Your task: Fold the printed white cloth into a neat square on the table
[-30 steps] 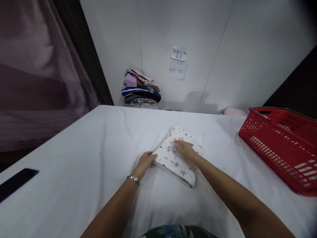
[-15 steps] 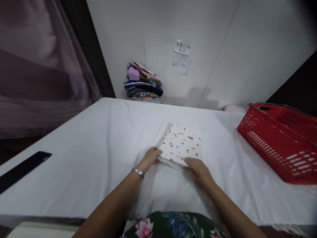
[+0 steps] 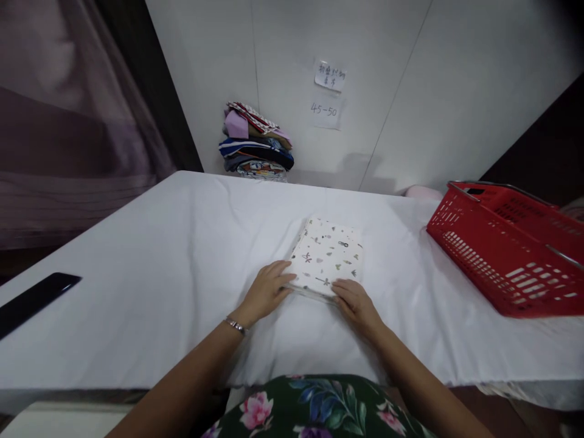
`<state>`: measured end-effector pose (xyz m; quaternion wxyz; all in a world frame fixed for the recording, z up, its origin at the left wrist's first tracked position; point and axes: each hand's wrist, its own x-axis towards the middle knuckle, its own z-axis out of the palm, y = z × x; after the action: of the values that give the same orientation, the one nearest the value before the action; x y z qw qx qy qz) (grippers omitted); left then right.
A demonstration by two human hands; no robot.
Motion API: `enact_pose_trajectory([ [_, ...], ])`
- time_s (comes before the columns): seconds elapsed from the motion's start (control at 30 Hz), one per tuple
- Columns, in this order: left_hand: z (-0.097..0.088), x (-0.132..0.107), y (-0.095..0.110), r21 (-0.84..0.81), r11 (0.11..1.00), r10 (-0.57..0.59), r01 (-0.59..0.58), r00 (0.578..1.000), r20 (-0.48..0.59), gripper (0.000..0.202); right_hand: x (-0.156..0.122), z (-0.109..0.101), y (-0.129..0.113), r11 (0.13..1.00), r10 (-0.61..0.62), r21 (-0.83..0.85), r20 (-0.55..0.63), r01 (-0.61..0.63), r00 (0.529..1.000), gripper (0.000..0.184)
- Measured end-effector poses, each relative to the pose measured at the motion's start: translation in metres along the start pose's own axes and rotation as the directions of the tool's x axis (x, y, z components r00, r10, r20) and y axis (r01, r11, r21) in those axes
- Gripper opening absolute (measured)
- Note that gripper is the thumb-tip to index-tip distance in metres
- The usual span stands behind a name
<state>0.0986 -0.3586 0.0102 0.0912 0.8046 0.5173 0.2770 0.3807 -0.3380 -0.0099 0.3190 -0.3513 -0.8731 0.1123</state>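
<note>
Both my hands are at the near edge of the folded white cloth with the small grey-brown and green leaf print [image 3: 325, 250]. A second ago it sat skewed, with my right hand [image 3: 358, 305] on its top face; that hand has since gone to the near-right corner, and the bundle now lies flat and nearly square to me. Reads as better aligned, fold intact.

Left hand [image 3: 264, 291], silver bracelet on wrist: fingers over the near-left corner. Right: fingertips on top near the other corner. Neither clenched; can't tell if either pinches from below.

Cloth is mid-table on the white fabric-covered table [image 3: 150, 274], well apart from the red perforated plastic basket [image 3: 490, 258] to my right.
</note>
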Motion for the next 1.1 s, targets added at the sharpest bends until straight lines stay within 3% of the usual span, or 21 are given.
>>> enact_pose_trajectory([
  [0.13, 0.002, 0.010, -0.003, 0.040, 0.997, 0.058, -0.059, 0.998, 0.018, 0.025, 0.003, -0.002, -0.001, 1.000, -0.010, -0.022, 0.021, 0.011, 1.000, 0.030],
  [0.3, 0.004, 0.014, -0.003, 0.013, 0.998, 0.059, -0.059, 0.998, -0.027, 0.028, 0.003, 0.002, -0.002, 0.996, 0.066, -0.055, -0.074, -0.070, 0.995, 0.030],
  [0.47, 0.009, 0.006, -0.008, 0.074, 0.996, 0.054, -0.057, 0.998, 0.040, 0.028, 0.001, 0.009, 0.000, 0.997, 0.011, -0.076, -0.018, -0.012, 1.000, 0.029],
  [0.67, 0.012, 0.005, -0.007, 0.074, 0.997, 0.037, -0.038, 0.999, 0.007, 0.028, 0.001, 0.011, 0.002, 0.991, -0.002, -0.133, -0.026, -0.002, 1.000, 0.030],
  [0.87, 0.013, -0.001, -0.010, 0.118, 0.991, 0.057, -0.061, 0.998, 0.032, 0.028, -0.007, 0.016, 0.005, 0.977, -0.087, -0.192, 0.032, 0.092, 0.996, 0.033],
  [1.1, 0.006, 0.008, 0.021, 0.187, 0.980, 0.073, -0.063, 0.996, -0.044, 0.031, -0.008, 0.019, 0.002, 0.973, -0.101, -0.207, 0.016, 0.102, 0.995, 0.036],
])
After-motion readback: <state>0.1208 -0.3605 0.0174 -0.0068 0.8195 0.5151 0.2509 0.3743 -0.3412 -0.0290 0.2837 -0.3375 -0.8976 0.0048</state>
